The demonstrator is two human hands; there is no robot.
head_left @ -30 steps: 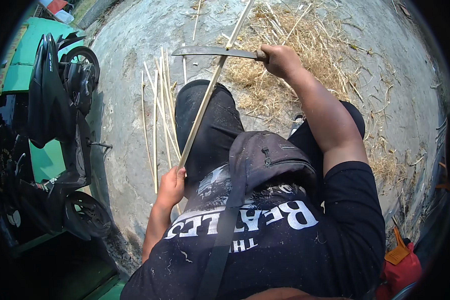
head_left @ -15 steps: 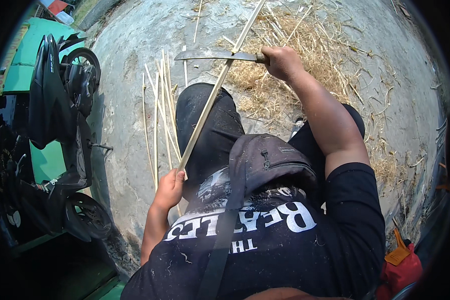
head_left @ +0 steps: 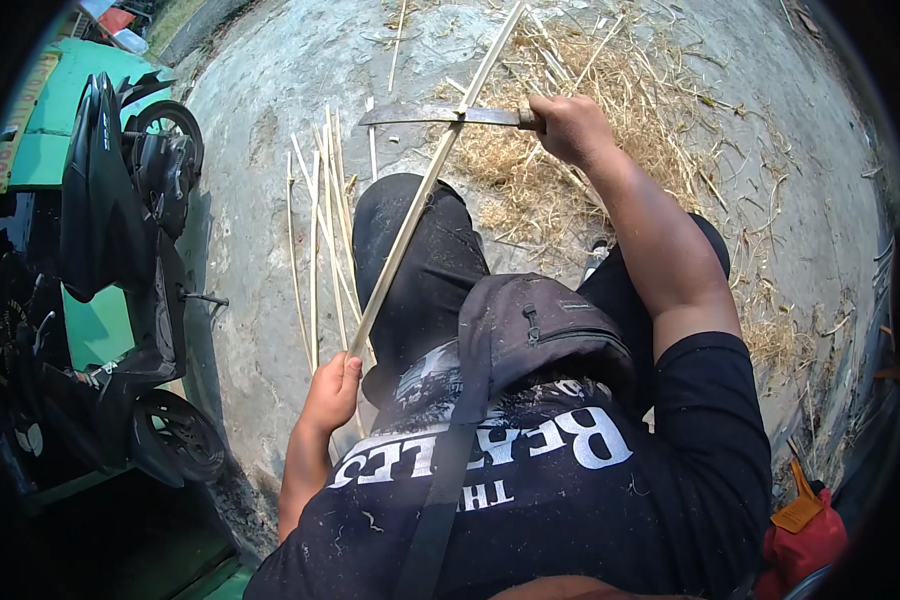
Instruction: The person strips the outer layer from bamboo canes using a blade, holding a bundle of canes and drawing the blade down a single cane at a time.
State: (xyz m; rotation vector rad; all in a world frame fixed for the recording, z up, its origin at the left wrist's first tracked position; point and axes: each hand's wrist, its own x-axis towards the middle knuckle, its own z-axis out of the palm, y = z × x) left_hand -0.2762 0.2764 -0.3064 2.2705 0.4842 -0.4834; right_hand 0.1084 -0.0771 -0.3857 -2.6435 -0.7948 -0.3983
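Note:
A long pale strip that looks like split bamboo (head_left: 410, 229) slants up and away across my left thigh. My left hand (head_left: 332, 388) is closed round its near end. In my right hand (head_left: 573, 128) I grip the wooden handle of a long-bladed machete (head_left: 420, 114). The blade lies crosswise on the strip toward its far end, pointing left. Where blade and strip meet, I cannot tell how deep the edge sits. Several thin strips (head_left: 320, 240) lie on the ground left of my knee.
A heap of curly shavings (head_left: 540, 180) covers the ground ahead and to the right. A black motorcycle (head_left: 120, 270) stands at the left. A dark waist bag (head_left: 550, 325) rests on my lap. A red bag (head_left: 808, 540) is at the lower right.
The blade has slid slightly to the right along with my right hand, still across the strip. My left hand keeps its hold on the near end, its thumb now lying more along the strip.

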